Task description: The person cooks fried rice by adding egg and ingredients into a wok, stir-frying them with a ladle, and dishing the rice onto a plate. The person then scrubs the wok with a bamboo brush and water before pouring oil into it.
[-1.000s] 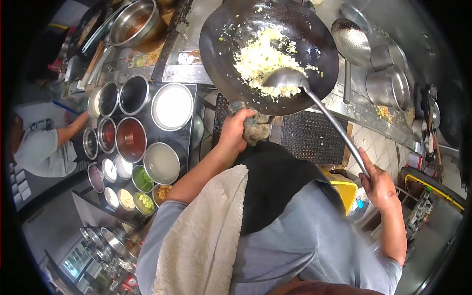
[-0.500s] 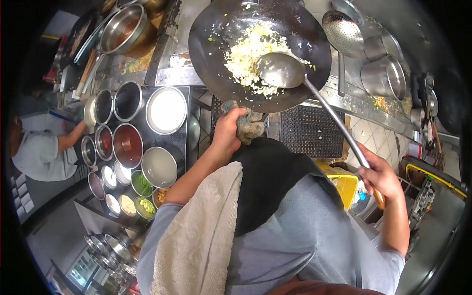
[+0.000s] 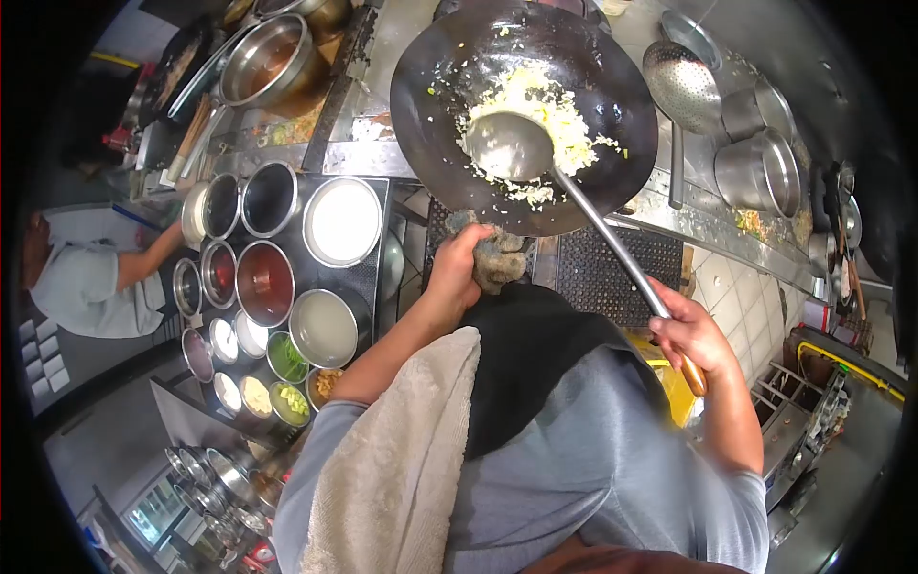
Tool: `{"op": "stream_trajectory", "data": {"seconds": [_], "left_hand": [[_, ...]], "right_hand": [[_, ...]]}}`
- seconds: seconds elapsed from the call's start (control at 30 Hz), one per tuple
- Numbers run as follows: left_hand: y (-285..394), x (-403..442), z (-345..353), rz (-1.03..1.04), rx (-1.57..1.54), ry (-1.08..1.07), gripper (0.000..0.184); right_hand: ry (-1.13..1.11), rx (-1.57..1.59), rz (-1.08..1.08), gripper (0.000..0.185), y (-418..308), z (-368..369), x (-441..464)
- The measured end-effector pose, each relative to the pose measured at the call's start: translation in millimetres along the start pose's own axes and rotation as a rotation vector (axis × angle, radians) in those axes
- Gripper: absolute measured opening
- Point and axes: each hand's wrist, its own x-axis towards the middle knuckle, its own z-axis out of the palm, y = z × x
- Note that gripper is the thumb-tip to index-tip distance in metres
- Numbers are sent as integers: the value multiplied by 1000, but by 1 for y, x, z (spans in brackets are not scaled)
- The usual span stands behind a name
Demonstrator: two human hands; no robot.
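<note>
My left hand is closed on a grey, worn cloth at the near edge of a dark wok. Rice with yellow and green bits lies in the middle of the wok. My right hand is wrapped round the wooden end of a long metal ladle. The ladle's bowl rests tilted over the near left part of the rice. Whatever wok handle the cloth may cover is hidden.
Metal containers of sauces and white contents stand at the left. A perforated strainer and metal pots are on the right. Another person reaches toward the containers at far left. A yellow-rimmed bin stands below.
The ladle's bowl has moved left across the rice, and my right hand has moved left with it. The ladle's wooden end now shows below that hand. My left hand keeps its hold on the cloth.
</note>
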Motion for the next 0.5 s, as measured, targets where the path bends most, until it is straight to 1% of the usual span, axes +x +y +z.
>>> {"op": "stream_trajectory", "data": {"seconds": [0.07, 0.2, 0.23, 0.33, 0.37, 0.47, 0.5], "left_hand": [[2, -3, 3, -1, -4, -35, 37], [1, 3, -3, 5, -1, -16, 37], [3, 2, -2, -6, 4, -12, 37], [2, 2, -1, -28, 10, -26, 37], [0, 4, -3, -16, 5, -37, 37], [2, 5, -5, -16, 7, -47, 37], [4, 6, -4, -24, 12, -52, 37]], "right_hand": [[96, -36, -6, 69, -1, 10, 17], [348, -222, -167, 68, -15, 25, 35], [436, -477, -170, 68, -15, 17, 48], [570, -1029, -351, 68, -15, 10, 96], [477, -992, -275, 68, -23, 9, 94], [321, -1265, -394, 70, -29, -26, 53], [348, -1384, -308, 71, -42, -26, 29]]}}
